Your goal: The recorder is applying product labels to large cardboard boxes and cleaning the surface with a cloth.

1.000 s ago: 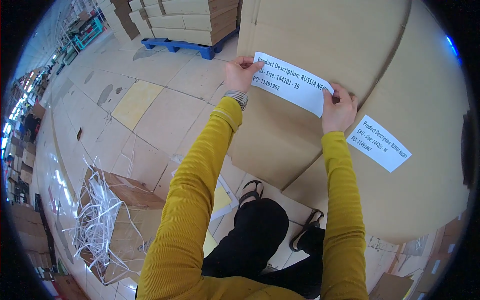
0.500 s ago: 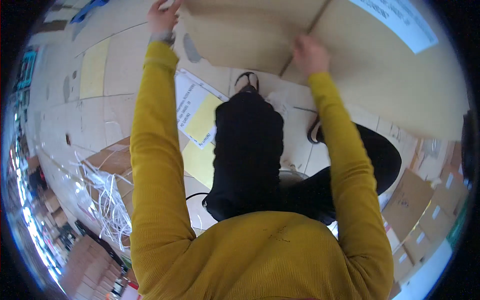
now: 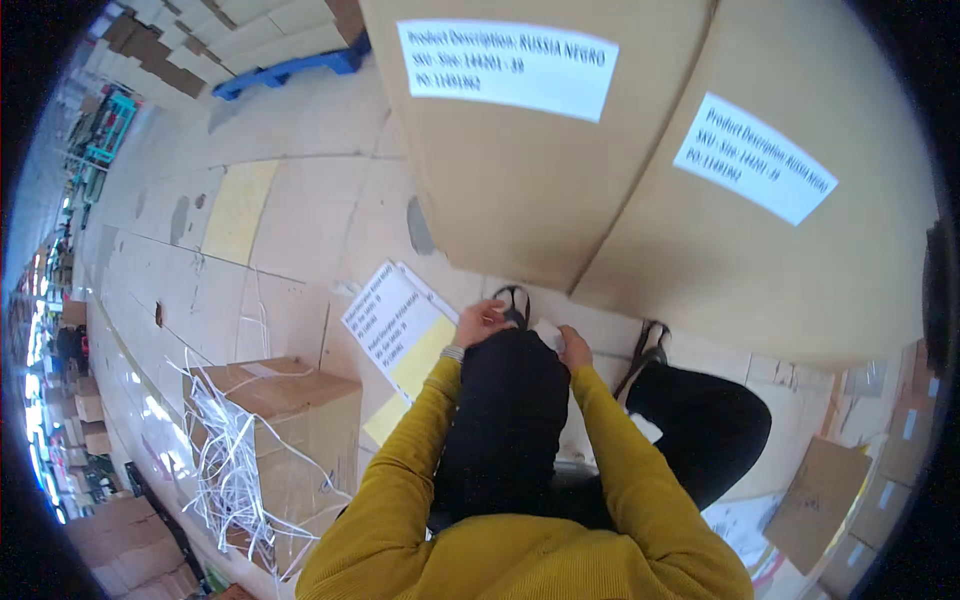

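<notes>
- At eight o'clock from mid-view: watch the tangle of white strips point(image 3: 225, 450), spilling over the mouth of a brown carton point(image 3: 315, 425); best to step clear of the loose ends.
- At nine, close in: leave the printed label sheets point(image 3: 380, 325) flat on the floor, just beside a yellow sheet point(image 3: 423, 360); avoid brushing with a sleeve or creasing an edge.
- At mid-view: left hand point(image 3: 482, 322), fingers curled beside the knee point(image 3: 512, 365); cannot tell whether empty or pinching something. Best to work with fingertips only.
- At twelve: white label point(image 3: 505, 70) on the left big carton point(image 3: 540, 180), apparently lying flat; worth pressing outward from the middle, corners last.
- At four, close in: small white piece point(image 3: 546, 335) at the right side of the knee, apparently gripped by the right hand point(image 3: 575, 348); too blurred to name. Handle lightly, without sudden tugs.
- At two: second label point(image 3: 755, 160) on the right big carton point(image 3: 770, 270), slanting down to the right; avoid rubbing while reaching past.
</notes>
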